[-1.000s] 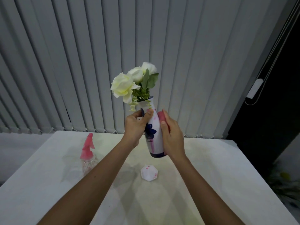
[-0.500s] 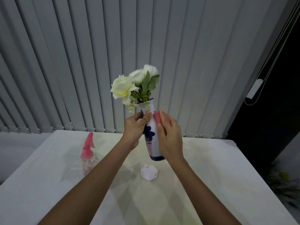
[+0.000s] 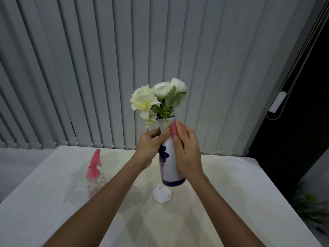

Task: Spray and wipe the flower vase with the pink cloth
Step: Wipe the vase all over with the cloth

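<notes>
A white flower vase (image 3: 170, 166) with a blue flower pattern and a blue base is held up above the table. White roses (image 3: 153, 98) with green leaves stand in it. My left hand (image 3: 150, 146) grips the vase's neck from the left. My right hand (image 3: 187, 152) presses the pink cloth (image 3: 173, 129) against the vase's upper right side, near the rim. Most of the cloth is hidden under my palm.
A clear spray bottle with a pink head (image 3: 94, 168) stands on the white table (image 3: 231, 202) to the left. A small white hexagonal object (image 3: 162, 194) lies under the vase. Grey vertical blinds (image 3: 106, 68) hang behind; a dark opening is at the right.
My right hand has slid the pink cloth up the vase's side, from the middle to near the rim. The left hand and the vase have stayed about where they were.
</notes>
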Tool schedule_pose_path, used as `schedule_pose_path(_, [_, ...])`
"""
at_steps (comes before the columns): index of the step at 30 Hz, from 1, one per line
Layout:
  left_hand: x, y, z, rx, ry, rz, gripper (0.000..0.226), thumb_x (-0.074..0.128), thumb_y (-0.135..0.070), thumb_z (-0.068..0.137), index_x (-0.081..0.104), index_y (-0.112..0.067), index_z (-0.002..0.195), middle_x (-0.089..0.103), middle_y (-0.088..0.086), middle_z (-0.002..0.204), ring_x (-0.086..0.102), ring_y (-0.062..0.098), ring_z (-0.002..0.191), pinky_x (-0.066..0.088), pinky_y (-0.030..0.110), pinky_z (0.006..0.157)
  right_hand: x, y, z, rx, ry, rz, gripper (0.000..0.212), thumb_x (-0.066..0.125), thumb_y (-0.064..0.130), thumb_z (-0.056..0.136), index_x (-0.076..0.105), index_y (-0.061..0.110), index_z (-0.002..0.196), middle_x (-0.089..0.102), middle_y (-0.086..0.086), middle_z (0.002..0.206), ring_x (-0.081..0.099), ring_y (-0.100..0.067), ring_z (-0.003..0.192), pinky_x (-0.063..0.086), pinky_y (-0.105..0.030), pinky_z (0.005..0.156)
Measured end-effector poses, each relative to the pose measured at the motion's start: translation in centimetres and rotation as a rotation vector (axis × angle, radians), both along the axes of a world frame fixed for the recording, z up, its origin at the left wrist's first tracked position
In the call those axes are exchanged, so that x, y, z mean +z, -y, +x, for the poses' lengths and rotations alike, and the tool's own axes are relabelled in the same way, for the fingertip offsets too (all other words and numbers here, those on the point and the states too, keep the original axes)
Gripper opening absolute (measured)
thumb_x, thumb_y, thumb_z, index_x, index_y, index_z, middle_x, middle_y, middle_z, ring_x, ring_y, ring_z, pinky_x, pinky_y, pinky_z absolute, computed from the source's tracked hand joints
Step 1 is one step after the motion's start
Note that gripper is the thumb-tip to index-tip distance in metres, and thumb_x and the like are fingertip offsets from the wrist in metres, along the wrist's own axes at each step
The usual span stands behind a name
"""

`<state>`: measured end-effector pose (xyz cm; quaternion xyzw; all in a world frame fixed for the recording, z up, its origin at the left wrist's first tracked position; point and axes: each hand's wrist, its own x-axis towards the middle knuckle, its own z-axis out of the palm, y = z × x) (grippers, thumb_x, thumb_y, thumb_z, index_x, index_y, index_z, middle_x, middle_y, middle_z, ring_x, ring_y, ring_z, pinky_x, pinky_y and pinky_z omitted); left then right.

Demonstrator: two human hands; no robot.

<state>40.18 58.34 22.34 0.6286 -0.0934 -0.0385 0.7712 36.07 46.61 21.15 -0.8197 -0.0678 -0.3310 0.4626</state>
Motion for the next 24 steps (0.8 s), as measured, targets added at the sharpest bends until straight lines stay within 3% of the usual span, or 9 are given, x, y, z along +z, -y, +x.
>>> schedule_pose_path(4, [-0.3, 0.3, 0.1, -0.004, 0.031, -0.044, 0.017, 0.059, -0.029, 0.090, 0.069, -0.016, 0.095, 0.068, 0.015, 0.088, 0.059, 0.031, 0.076, 0.056, 0.030, 0.057, 1.9, 0.6, 1.7, 0.025, -0.064, 0.047, 0.041, 0.038, 0.039, 0.100, 0.036, 0.044, 0.141, 0.049, 0.005, 0.129, 0.054, -0.009, 0.110, 0.047, -0.024, 0.093])
schedule_pose_path(8, [-0.1, 0.2, 0.6, 0.021, 0.072, -0.053, 0.012, 0.060, -0.024, 0.089, 0.069, -0.018, 0.095, 0.074, 0.002, 0.085, 0.067, 0.020, 0.075, 0.054, 0.031, 0.062, 0.3, 1.1, 0.8, 0.075, -0.212, 0.174, 0.037, 0.038, 0.036, 0.101, 0.039, 0.047, 0.137, 0.051, 0.010, 0.119, 0.053, 0.008, 0.098, 0.042, -0.006, 0.079])
schedule_pose_path(12, [0.2, -0.2, 1.2, 0.052, 0.065, -0.055, 0.012, 0.058, -0.025, 0.091, 0.068, -0.019, 0.091, 0.074, 0.001, 0.084, 0.070, 0.013, 0.071, 0.054, 0.024, 0.058, -4.0, 1.7, -1.8, 0.139, -0.281, 0.234, 0.033, 0.047, 0.038, 0.097, 0.037, 0.058, 0.122, 0.052, 0.020, 0.122, 0.051, 0.006, 0.112, 0.040, -0.001, 0.080])
schedule_pose_path(13, [0.3, -0.2, 1.4, 0.059, 0.056, -0.059, 0.013, 0.058, -0.026, 0.091, 0.068, -0.018, 0.091, 0.074, 0.001, 0.084, 0.070, 0.014, 0.071, 0.054, 0.025, 0.058, -4.8, 1.8, -2.3, 0.168, -0.300, 0.212, 0.046, 0.054, 0.045, 0.090, 0.031, 0.058, 0.128, 0.048, 0.024, 0.124, 0.050, 0.004, 0.116, 0.044, -0.005, 0.083])
schedule_pose_path(15, [0.5, 0.1, 1.7, 0.062, 0.052, -0.057, 0.015, 0.058, -0.029, 0.091, 0.068, -0.017, 0.092, 0.074, 0.004, 0.087, 0.070, 0.017, 0.075, 0.056, 0.030, 0.064, -5.7, 1.7, -2.5, 0.187, -0.363, 0.130, 0.098, 0.075, 0.055, 0.063, 0.015, 0.053, 0.140, 0.039, 0.023, 0.128, 0.048, -0.003, 0.118, 0.056, -0.024, 0.082])
schedule_pose_path(17, [0.6, 0.5, 1.9, 0.051, 0.072, -0.036, 0.018, 0.057, -0.031, 0.091, 0.068, -0.016, 0.093, 0.074, 0.006, 0.090, 0.070, 0.021, 0.079, 0.057, 0.035, 0.074, -5.4, 1.4, -2.3, 0.132, -0.384, 0.074, 0.124, 0.086, 0.052, 0.048, 0.006, 0.051, 0.142, 0.033, 0.024, 0.133, 0.047, -0.008, 0.119, 0.060, -0.041, 0.076])
schedule_pose_path(20, [1.5, 1.1, 2.2, 0.024, 0.113, -0.030, 0.025, 0.054, -0.033, 0.093, 0.061, -0.012, 0.105, 0.071, 0.008, 0.096, 0.068, 0.022, 0.085, 0.057, 0.037, 0.080, -4.7, 1.4, -1.7, 0.041, -0.269, 0.030, 0.121, 0.088, 0.046, 0.051, 0.010, 0.047, 0.143, 0.032, 0.025, 0.133, 0.044, -0.003, 0.116, 0.056, -0.032, 0.082])
schedule_pose_path(22, [2.6, 1.3, 2.4, 0.017, 0.129, 0.011, 0.029, 0.050, -0.037, 0.094, 0.051, -0.015, 0.113, 0.067, 0.006, 0.102, 0.067, 0.021, 0.091, 0.055, 0.036, 0.081, -4.2, 1.4, -1.1, -0.039, -0.182, -0.018, 0.118, 0.088, 0.042, 0.056, 0.012, 0.037, 0.147, 0.035, 0.016, 0.135, 0.040, 0.001, 0.113, 0.044, -0.019, 0.086])
schedule_pose_path(24, [3.7, 1.5, 2.3, 0.017, 0.198, 0.152, 0.029, 0.049, -0.041, 0.093, 0.043, -0.021, 0.113, 0.063, -0.004, 0.102, 0.064, 0.014, 0.092, 0.053, 0.030, 0.079, -3.7, 1.1, -0.5, -0.111, -0.101, -0.061, 0.117, 0.087, 0.039, 0.057, 0.014, 0.029, 0.148, 0.038, 0.005, 0.138, 0.040, -0.001, 0.112, 0.041, -0.018, 0.087])
